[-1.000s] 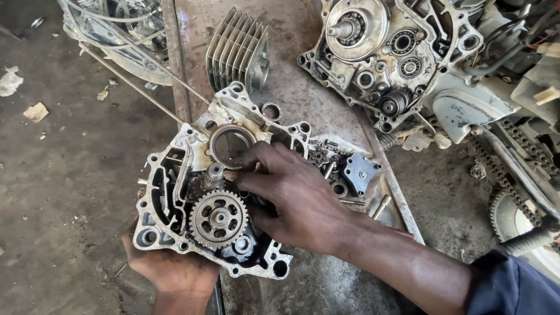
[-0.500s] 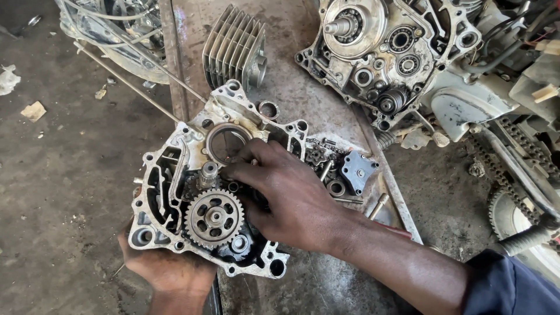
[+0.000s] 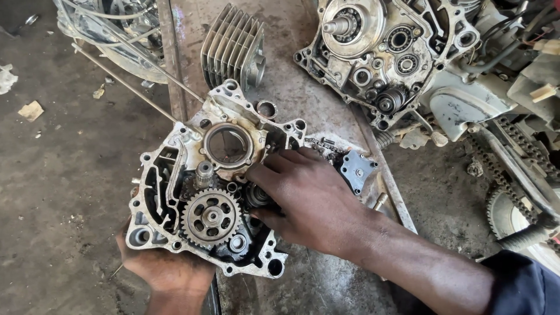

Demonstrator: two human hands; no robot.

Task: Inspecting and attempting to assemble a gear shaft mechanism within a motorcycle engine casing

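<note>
A greasy aluminium engine crankcase half [image 3: 169, 175] lies tilted over the edge of a rusty metal bench. A toothed gear [image 3: 210, 217] sits in its lower part and a round bearing bore [image 3: 227, 144] near its top. My left hand [image 3: 166, 271] grips the case from underneath at its near edge. My right hand [image 3: 312, 198] reaches in from the right, its fingertips pressed on a small dark part [image 3: 256, 195] inside the case, just right of the gear. What the fingers pinch is hidden.
A finned cylinder [image 3: 232, 46] stands behind the case. Another opened engine case [image 3: 373, 52] with bearings lies at the back right. A drive chain and sprocket [image 3: 513, 192] hang at the right. A thin rod [image 3: 128, 84] crosses the dirt floor on the left.
The crankcase has shifted slightly left and down in my left hand. My right hand's fingers have curled further into the case beside the gear.
</note>
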